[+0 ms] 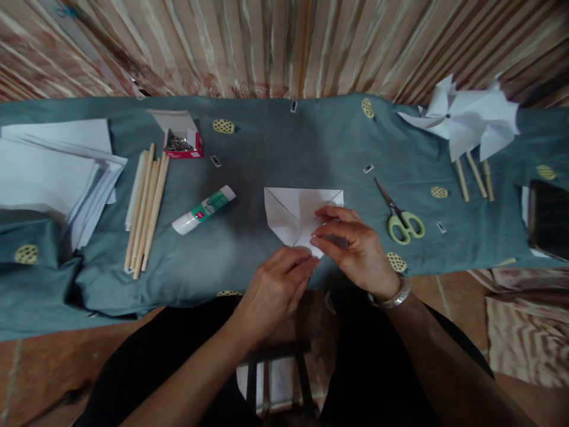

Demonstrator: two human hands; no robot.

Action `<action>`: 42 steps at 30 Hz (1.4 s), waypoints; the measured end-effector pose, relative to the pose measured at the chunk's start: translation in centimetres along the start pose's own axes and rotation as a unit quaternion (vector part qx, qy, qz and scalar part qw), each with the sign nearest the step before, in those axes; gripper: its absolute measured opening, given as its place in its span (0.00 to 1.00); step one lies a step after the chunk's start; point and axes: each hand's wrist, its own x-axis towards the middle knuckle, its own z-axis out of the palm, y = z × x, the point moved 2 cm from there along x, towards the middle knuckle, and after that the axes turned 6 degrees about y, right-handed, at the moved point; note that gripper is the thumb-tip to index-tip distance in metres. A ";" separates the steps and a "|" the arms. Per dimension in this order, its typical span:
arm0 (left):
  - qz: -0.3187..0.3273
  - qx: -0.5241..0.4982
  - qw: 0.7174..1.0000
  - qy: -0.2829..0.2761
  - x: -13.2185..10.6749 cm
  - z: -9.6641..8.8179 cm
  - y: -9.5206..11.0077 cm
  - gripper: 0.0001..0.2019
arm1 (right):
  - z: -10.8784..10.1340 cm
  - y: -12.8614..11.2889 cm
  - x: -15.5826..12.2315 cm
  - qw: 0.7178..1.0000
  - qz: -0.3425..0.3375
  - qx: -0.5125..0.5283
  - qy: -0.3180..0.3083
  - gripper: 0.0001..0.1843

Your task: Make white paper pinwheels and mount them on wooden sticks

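Observation:
A white sheet of paper (306,204), cut in from its corners and partly folded, lies at the table's front edge. My left hand (278,281) pinches its near corner, fingers pressed together. Over the paper's right side, my right hand (355,243) is curled, with thumb and forefinger close together on a paper flap. That hand covers the right part of the sheet. To the right lie scissors (400,219) with green handles, blades partly apart. A capped glue stick (204,209) lies to the left of the paper.
Several wooden sticks (146,207) and a stack of white paper (57,166) lie left. An open red box (184,142) holds metal pins. White paper pinwheels (471,118) on sticks rest at the back right, near a dark phone-like object (549,216). A curtain (267,47) hangs behind the cloth-covered table (284,148).

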 end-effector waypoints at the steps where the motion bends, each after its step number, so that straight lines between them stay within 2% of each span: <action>1: -0.005 -0.008 1.000 0.005 0.0 0.1 0.0 0.11 | 0.0 0.0 0.0 1.000 0.000 -0.001 -0.001 0.01; 8: -0.027 -0.047 0.998 0.044 0.4 0.2 0.2 0.10 | -0.5 0.2 0.0 1.000 0.003 0.002 0.005 0.01; 12: -0.037 -0.049 0.997 0.054 0.4 0.1 0.1 0.09 | -0.8 0.3 -0.1 0.999 0.014 0.021 -0.020 0.02; 22: -0.055 -0.040 0.996 0.053 0.2 0.2 -0.1 0.10 | -0.2 -0.2 0.1 1.000 0.022 -0.019 -0.002 0.04; 42: -0.047 -0.026 0.998 0.044 0.1 -0.2 0.1 0.10 | 0.3 -0.5 0.1 0.999 0.025 -0.042 0.014 0.04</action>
